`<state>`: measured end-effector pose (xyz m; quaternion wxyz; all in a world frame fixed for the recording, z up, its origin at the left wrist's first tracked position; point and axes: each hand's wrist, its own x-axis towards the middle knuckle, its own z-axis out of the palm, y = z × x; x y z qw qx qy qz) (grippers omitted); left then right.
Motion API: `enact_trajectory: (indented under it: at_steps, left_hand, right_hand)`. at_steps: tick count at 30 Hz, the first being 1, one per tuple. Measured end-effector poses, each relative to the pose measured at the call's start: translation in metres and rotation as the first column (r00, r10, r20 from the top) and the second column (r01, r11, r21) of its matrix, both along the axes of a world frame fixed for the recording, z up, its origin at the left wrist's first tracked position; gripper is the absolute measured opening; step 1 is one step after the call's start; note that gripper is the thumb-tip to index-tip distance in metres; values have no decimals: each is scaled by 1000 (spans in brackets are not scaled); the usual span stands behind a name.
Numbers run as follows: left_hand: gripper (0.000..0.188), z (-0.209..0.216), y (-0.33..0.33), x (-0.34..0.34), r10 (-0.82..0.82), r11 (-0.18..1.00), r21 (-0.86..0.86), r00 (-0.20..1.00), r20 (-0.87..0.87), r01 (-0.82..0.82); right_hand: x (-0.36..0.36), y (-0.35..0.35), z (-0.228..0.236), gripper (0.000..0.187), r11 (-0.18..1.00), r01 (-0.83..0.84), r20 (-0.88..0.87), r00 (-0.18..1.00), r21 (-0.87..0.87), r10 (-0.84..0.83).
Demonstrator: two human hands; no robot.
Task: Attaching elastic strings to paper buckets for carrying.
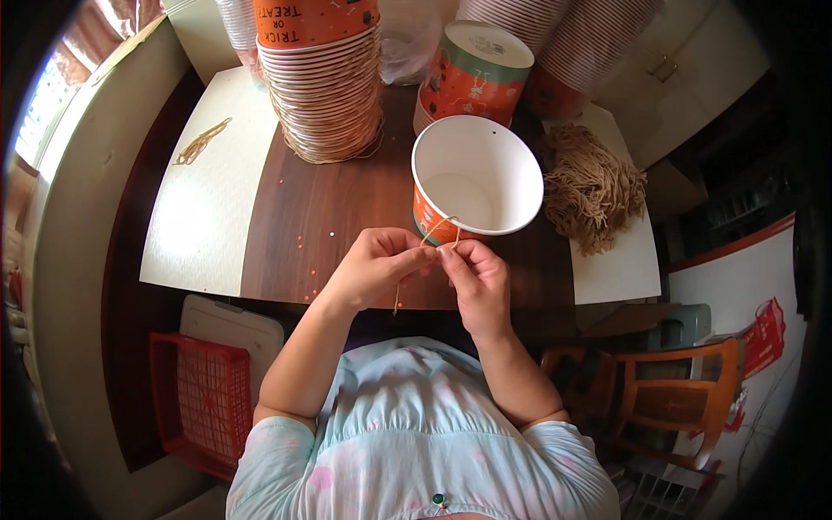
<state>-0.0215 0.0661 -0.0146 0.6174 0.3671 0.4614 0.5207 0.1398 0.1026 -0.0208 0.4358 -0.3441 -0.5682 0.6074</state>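
"Left hand [381, 264], right hand [475, 276]: what has each got?"

"Both hands pinch a thin tan cord [439, 228] between thumb and fingers, tips close together. A loose end hangs below the left."

"Where does the cord run?"

"Up to the near rim of an orange paper bucket [481, 156], white inside, its mouth upward. It stands just beyond the hands on the brown-and-cream surface [290, 230]."

"Anything around it?"

"To its right, a heap of cords [594, 191]; farther left, a tall bucket stack [321, 104]; behind, an upturned bucket [475, 87]."
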Motion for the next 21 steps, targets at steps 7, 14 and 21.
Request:
enact_trajectory:
  at_steps: [7, 14, 21]
  left_hand:
    - [16, -4, -1, 0, 17, 998, 65, 999, -45, -14]
    - [11, -1, -5, 1, 72, 996, 60, 997, -28, -70]
    - [10, 8, -35, -14, -13, 994, -108, 998, 54, 19]
  right_hand:
    - [-3, -3, -10, 14, 997, 25, -76, 997, -74, -31]
    - [-9, -5, -11, 11, 985, 50, -148, 986, -167, -75]
    - [10, 1, -7, 17, 993, -48, 5, 999, -105, 49]
